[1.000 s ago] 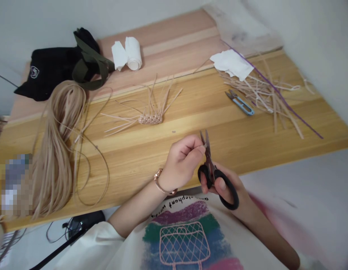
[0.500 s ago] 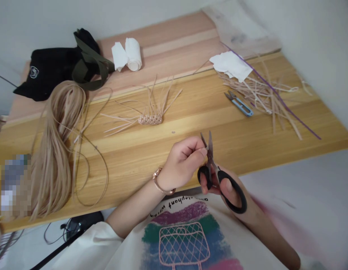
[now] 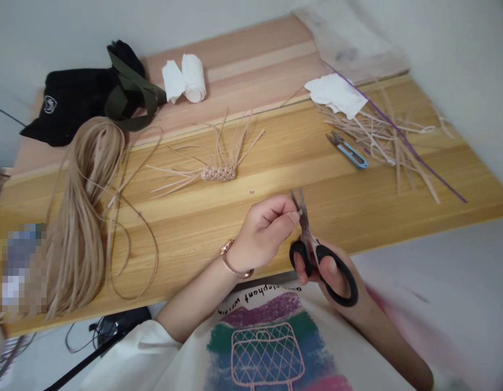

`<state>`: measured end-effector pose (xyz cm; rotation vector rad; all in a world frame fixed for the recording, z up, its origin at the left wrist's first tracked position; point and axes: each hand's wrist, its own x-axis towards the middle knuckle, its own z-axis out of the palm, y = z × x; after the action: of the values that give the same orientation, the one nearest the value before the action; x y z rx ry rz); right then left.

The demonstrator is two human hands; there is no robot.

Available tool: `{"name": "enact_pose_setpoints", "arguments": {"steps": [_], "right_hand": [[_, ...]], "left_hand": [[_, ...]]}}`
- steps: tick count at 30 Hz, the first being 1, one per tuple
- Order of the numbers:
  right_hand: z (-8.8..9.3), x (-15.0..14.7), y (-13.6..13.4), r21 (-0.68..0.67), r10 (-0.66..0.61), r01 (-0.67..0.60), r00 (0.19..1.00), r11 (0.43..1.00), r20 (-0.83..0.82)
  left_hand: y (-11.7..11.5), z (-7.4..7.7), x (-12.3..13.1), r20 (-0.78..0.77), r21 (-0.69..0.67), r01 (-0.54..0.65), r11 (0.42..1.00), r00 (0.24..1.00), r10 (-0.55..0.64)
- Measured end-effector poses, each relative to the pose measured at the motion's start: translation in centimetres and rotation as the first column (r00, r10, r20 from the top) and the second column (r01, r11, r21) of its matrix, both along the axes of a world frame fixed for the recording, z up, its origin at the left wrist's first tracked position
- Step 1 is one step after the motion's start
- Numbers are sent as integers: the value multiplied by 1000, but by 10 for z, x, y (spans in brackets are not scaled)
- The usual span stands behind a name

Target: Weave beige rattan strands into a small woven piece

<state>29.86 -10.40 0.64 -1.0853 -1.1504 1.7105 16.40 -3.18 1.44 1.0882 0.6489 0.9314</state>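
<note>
The person's left hand [image 3: 261, 233] is closed, and its thumb and first finger press together just beside the tips of the scissors [image 3: 306, 231]. If something small is between these fingers, it is too small to tell. The right hand [image 3: 330, 274] grips the black handles of the scissors, with the thumb in one loop, and the two blades stand a little open and point up. A gold bracelet [image 3: 231, 264] is around the left wrist. Both hands are above the front edge of a light wooden table [image 3: 186, 228], and they do not touch it. On the table, away from the hands, lies a small woven piece [image 3: 217, 173] with many loose strips that spread out from it. To its left is a long bundle of pale strips [image 3: 80, 233]. To its right are small blue snips [image 3: 348, 153], a pile of cut strips [image 3: 381, 141], a purple strip [image 3: 398, 133] and a white tissue [image 3: 336, 95]. Further back are a tissue roll [image 3: 193, 79] and a black bag [image 3: 68, 108].
</note>
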Motion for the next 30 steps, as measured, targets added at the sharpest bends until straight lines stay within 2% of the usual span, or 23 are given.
{"name": "enact_pose_setpoints", "arguments": {"steps": [3,5,10,13,15,18,21,25,30], "right_hand": [[0,5,1,28,-56,55,998,998,22],[1,12,4,42,-138,137,990,990,29],[4,45,19,51,-445,442,893,895,69],[4,67,32,41,-507,505,857,862,94],[4,78,39,24,-547,547,831,837,99],[6,90,47,42,-604,603,793,797,83],[10,94,51,116,-620,610,780,784,83],[16,88,54,195,-572,542,804,818,162],[25,67,55,198,-506,468,827,861,246]], "left_hand": [[9,1,5,18,1,78,997,997,-78],[19,4,17,25,-5,156,988,987,-156],[50,6,76,83,-14,320,947,944,-318],[67,3,108,96,-72,398,914,915,-391],[76,1,118,52,-107,448,888,894,-445],[84,1,111,-60,-80,472,878,877,-477],[84,7,90,-199,61,504,861,852,-485],[74,20,63,-340,201,504,840,840,-422],[55,23,41,-373,165,439,883,857,-356]]}}
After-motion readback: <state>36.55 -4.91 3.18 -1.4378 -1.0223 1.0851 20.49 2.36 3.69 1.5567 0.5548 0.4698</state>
